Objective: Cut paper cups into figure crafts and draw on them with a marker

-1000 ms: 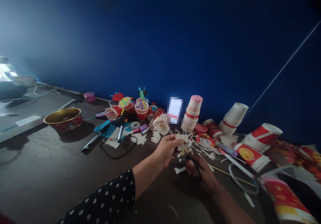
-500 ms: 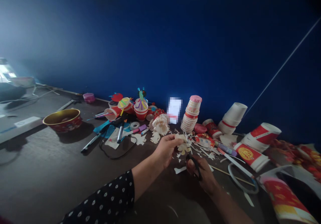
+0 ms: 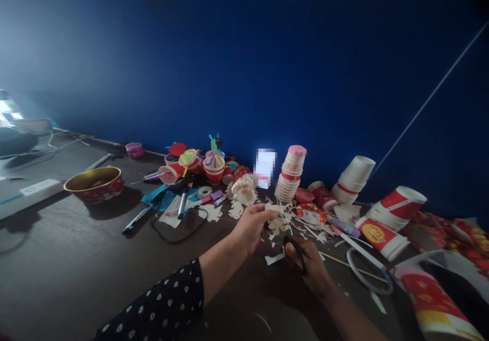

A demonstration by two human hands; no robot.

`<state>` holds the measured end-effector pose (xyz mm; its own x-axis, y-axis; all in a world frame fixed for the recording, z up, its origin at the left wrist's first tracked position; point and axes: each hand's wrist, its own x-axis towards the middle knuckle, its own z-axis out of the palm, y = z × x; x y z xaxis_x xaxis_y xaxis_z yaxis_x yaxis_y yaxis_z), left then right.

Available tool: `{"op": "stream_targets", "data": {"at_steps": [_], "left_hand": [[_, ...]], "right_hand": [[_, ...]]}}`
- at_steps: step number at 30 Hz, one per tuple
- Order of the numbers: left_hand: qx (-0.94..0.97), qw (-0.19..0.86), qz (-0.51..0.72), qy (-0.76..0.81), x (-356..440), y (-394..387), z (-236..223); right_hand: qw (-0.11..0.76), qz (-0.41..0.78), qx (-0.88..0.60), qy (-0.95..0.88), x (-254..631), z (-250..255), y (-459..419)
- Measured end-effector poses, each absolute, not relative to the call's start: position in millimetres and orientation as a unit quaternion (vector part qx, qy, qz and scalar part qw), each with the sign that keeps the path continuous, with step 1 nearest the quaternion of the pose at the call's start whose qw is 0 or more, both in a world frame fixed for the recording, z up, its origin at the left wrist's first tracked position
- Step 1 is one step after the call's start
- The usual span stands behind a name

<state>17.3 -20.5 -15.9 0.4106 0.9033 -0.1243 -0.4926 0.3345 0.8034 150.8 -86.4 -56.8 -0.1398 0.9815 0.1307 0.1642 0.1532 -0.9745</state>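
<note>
Dark surface (image 3: 76, 280) strewn with paper scraps (image 3: 274, 259) fills the foreground under both hands. The left hand (image 3: 250, 229), in a dotted sleeve (image 3: 153, 300), sits slightly further left than a moment before, pinching a cream paper cut-out (image 3: 277, 222) in the air. The right hand (image 3: 311, 267) stays clenched on black scissors (image 3: 295, 253), just below the cut-out. Farther back stand a stack of paper cups (image 3: 286, 180) and a gold-rimmed bowl (image 3: 93, 186), before a blue wall (image 3: 244, 66).

A deep blue wall (image 3: 244, 66) rose behind the dark counter (image 3: 69, 259), with pale light glowing along the wall beyond the counter's left end.
</note>
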Motion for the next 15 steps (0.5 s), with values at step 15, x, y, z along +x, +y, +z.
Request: {"op": "stream_targets", "data": {"at_steps": [15], "left_hand": [[0.337, 0.765, 0.462, 0.296, 16.1, -20.0, -11.4]], "right_hand": [[0.429, 0.444, -0.49, -0.615, 150.0, -55.9, -87.6]]}}
